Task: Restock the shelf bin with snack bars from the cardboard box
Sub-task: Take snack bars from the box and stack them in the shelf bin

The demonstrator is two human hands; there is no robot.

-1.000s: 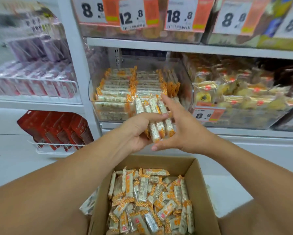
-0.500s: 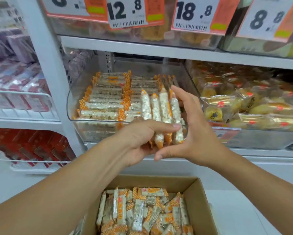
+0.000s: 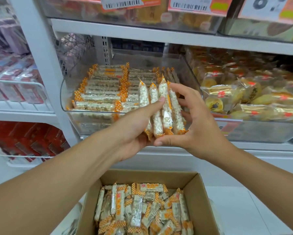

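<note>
A shop: white shelves [image 3: 159,35] with barcoded price tags [image 3: 123,2] above bins of packaged snacks [image 3: 244,97].

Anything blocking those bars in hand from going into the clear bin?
Nothing visible. Both the left hand and right hand hold the bundle of bars just before the clear bin, whose open top is unobstructed.

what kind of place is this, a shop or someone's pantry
Most likely a shop aisle, probably a supermarket or snack store: barcoded price tags hang on the white shelves, clear bins hold packaged snacks, and a cardboard box of bars waits below.
</note>
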